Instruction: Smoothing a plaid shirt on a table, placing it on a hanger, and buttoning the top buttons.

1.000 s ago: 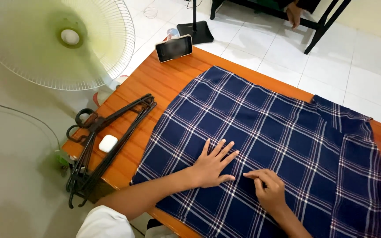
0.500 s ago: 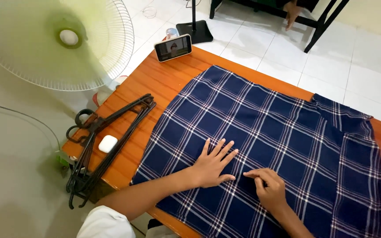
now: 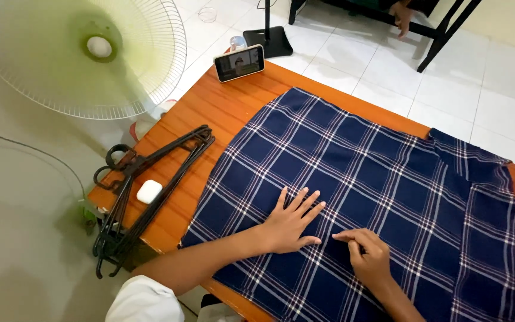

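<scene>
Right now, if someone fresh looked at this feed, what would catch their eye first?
The dark blue plaid cloth spread over most of the orange wooden table, with the left hand flat on it and the right hand pinching the fabric beside it. Next, the big pale green fan at upper left, then the black hangers and small white case at the table's left edge.

Navy cloth with white plaid lines, orange-brown table, black hangers, white case.
</scene>
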